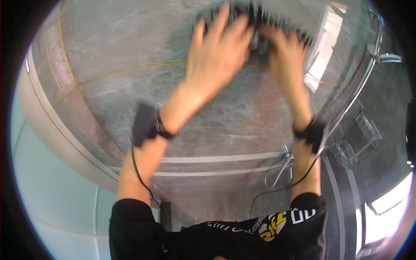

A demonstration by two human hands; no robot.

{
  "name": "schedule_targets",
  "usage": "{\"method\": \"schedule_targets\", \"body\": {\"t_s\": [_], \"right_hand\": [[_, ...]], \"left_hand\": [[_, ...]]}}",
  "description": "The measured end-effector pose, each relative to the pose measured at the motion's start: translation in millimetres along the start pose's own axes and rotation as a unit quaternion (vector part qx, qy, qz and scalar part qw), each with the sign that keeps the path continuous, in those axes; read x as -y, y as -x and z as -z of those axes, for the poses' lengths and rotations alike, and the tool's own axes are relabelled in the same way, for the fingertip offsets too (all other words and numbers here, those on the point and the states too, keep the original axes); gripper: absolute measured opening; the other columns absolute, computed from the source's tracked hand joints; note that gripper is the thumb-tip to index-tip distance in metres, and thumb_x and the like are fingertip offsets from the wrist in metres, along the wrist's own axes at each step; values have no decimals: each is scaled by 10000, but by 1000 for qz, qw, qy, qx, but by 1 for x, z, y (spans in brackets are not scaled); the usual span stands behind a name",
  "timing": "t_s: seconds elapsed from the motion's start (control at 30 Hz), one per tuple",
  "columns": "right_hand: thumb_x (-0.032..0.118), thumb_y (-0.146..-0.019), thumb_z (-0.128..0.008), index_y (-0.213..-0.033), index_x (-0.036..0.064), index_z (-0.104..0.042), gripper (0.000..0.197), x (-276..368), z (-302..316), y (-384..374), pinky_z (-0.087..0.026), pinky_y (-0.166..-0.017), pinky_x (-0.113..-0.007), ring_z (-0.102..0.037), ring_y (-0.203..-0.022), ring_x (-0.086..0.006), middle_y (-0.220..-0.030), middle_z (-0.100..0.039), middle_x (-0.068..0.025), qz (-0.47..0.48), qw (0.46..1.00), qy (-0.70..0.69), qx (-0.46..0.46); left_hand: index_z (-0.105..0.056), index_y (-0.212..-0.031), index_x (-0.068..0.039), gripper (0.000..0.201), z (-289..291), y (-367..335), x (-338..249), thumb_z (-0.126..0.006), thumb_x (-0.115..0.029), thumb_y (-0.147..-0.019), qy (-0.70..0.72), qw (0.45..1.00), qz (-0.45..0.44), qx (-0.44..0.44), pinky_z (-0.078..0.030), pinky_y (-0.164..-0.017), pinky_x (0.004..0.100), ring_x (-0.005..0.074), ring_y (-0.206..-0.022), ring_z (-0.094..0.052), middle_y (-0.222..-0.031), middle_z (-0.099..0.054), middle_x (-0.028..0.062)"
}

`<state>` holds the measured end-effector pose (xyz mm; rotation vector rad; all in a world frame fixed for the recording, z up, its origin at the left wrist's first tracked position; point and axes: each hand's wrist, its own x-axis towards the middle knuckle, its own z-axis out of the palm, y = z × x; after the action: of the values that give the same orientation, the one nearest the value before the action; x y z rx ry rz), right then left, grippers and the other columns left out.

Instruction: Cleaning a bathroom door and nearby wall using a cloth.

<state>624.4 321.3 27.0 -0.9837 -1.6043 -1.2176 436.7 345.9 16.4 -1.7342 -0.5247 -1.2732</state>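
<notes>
At the top of the view lies a dark, bristly-looking thing (pixel 277 19) with a ragged, spiky edge; motion blur hides its kind. My left hand (pixel 216 60) reaches over its left part, palm down, fingers spread, their tips on or just above the dark edge. Beside it on the right, my right hand (pixel 286 54) has its fingers bent over the thing's near side. Blur keeps me from telling whether they grip it. Both hands are smeared, with a small gap between them. The surface under them is grey and marbled (pixel 216 117), crossed by thin yellow lines.
A bright white strip (pixel 325 47) lies right of my hands. Pale bands (pixel 216 159) cross nearer to me, by a chrome fitting with a looped hose (pixel 286 162). Pale green panels (pixel 56 182) stand at left. Black wrist straps (pixel 312 132) with cables are on both forearms.
</notes>
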Motion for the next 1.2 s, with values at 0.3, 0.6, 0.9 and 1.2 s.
{"method": "schedule_targets", "body": {"t_s": [0.3, 0.6, 0.9, 1.2], "right_hand": [[102, -807, -594, -1266, 191, -551, 469, -54, -8, 13, -385, -918, -503, -513, -1042, -362, -1190, -552, -99, -44, 990, 34, -129], [116, -822, -583, -1282, -93, -413, 533, 98, -25, 437, -303, -1001, -564, -403, -1159, -504, -1267, -425, -337, -499, 859, -14, 115], [119, -849, -585, -1257, -137, -397, 517, 116, -6, 502, -295, -1018, -560, -384, -1179, -520, -1267, -406, -368, -545, 807, -145, 178], [168, -834, -614, -1267, -150, -393, 581, -29, 20, 278, -295, -1030, -578, -396, -1182, -526, -1273, -404, -370, -318, 947, 46, -23]], "left_hand": [[-613, -1199, -120, 458, -33, -64, -34, -700, -245, -767, 59, 997, -34, 39, -376, -944, 553, 297, -1346, -348, -1374, -487, 32], [-525, -1312, -45, 487, -60, 225, -217, -530, -112, -829, 242, 892, -209, 320, -384, -992, 388, 217, -1327, -386, -1454, -420, 59], [-523, -1291, -16, 482, -84, 282, -294, -535, -112, -819, 343, 807, -247, 413, -370, -1055, 350, 202, -1312, -420, -1404, -481, 76], [-650, -1144, -61, 373, -79, 32, -204, -586, -161, -790, 255, 918, -249, 172, -364, -1040, 430, 241, -1356, -382, -1345, -533, 52]]}}
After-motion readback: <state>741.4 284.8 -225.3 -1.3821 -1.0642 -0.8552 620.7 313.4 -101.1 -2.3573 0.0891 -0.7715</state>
